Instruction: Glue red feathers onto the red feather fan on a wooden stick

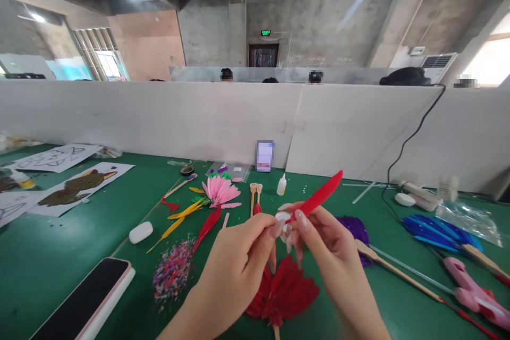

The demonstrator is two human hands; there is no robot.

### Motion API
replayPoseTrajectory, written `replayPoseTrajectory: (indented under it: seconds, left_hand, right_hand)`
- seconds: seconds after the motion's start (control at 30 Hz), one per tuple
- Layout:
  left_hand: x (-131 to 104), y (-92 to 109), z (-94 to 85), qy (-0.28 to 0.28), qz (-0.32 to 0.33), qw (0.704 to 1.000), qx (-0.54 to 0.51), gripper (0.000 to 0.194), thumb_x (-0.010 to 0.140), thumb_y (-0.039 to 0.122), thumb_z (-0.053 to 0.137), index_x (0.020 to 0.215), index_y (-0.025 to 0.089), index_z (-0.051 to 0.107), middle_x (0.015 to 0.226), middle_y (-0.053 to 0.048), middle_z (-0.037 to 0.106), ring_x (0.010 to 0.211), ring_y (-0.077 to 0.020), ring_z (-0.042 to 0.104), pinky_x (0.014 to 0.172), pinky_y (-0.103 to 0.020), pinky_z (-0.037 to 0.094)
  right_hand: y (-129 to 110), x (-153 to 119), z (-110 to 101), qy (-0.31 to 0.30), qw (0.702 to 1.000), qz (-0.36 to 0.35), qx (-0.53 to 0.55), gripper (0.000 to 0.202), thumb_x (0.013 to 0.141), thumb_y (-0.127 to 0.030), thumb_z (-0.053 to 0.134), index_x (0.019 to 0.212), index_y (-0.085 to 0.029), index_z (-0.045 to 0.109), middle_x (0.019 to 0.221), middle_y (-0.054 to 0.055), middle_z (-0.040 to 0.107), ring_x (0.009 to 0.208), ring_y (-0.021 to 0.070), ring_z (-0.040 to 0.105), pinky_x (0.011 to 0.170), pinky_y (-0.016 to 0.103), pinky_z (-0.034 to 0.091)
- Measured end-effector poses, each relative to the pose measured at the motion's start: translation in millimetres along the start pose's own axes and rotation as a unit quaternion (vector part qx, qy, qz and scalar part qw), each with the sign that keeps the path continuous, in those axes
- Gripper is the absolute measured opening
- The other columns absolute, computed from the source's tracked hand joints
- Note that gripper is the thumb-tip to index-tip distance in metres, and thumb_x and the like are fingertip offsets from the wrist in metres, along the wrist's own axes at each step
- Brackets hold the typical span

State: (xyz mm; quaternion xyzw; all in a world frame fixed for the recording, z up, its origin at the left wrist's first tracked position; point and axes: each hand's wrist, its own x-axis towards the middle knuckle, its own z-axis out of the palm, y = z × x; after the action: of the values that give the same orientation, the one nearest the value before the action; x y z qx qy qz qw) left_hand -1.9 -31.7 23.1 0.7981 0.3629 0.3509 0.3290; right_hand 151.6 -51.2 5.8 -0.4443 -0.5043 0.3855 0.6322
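Observation:
A single red feather (pixel 322 193) slants up to the right, its lower end pinched between the fingertips of my two hands. My left hand (pixel 243 260) is closed at the feather's base, beside a small white round object (pixel 283 218). Thumb and fingers of my right hand (pixel 324 239) grip the feather a little higher up. Below both hands, a fan of dark red feathers (pixel 285 289) on a wooden stick lies on the green table (pixel 151 180). Just beyond the hands stand a small white glue bottle (pixel 281 185) and wooden sticks (pixel 252 196).
A phone (pixel 85 300) lies front left, near coloured scraps (pixel 174 271). Pink feathers (pixel 220 190) are left of centre. Purple feathers (pixel 354 229), blue feathers (pixel 438 231) and a pink glue gun (pixel 472 289) lie right. A white partition (pixel 191 122) borders the table's back.

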Motion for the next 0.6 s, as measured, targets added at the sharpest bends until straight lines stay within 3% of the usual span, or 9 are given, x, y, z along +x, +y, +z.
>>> replayPoseTrajectory:
  seconds: [0.13, 0.33, 0.6]
  left_hand:
    - [-1.1, 2.1, 1.6, 0.013, -0.005, 1.0, -0.026, 0.028, 0.1, 0.033, 0.035, 0.082, 0.021, 0.052, 0.057, 0.006, 0.055, 0.045, -0.0071, 0.047, 0.049, -0.019, 0.036]
    - [-2.9, 6.2, 2.8, 0.017, 0.003, 0.999, -0.032, 0.028, 0.1, 0.032, 0.036, 0.079, 0.021, 0.051, 0.055, 0.006, 0.053, 0.043, -0.0064, 0.046, 0.046, -0.018, 0.035]
    - [-5.5, 8.3, 1.1, 0.011, 0.04, 0.999, -0.008, 0.026, 0.099, 0.026, 0.036, 0.079, 0.02, 0.053, 0.055, 0.006, 0.05, 0.042, -0.0063, 0.045, 0.045, -0.018, 0.035]
  right_hand:
    - [-4.8, -4.8, -1.4, 0.019, 0.997, -0.056, -0.048, 0.037, 0.095, -0.04, 0.049, 0.066, -0.02, 0.062, 0.062, -0.001, 0.057, 0.055, 0.0104, 0.05, 0.049, 0.019, 0.044]
    - [-9.5, -8.8, 2.6, 0.012, 0.993, -0.099, -0.063, 0.013, 0.088, -0.029, 0.061, 0.081, -0.024, 0.071, 0.062, -0.002, 0.059, 0.052, 0.0096, 0.052, 0.045, 0.018, 0.043]
    - [-7.9, -11.6, 4.4, 0.038, 0.992, -0.104, -0.051, 0.013, 0.084, -0.027, 0.066, 0.072, -0.023, 0.07, 0.059, -0.003, 0.062, 0.049, 0.0084, 0.054, 0.044, 0.017, 0.044]
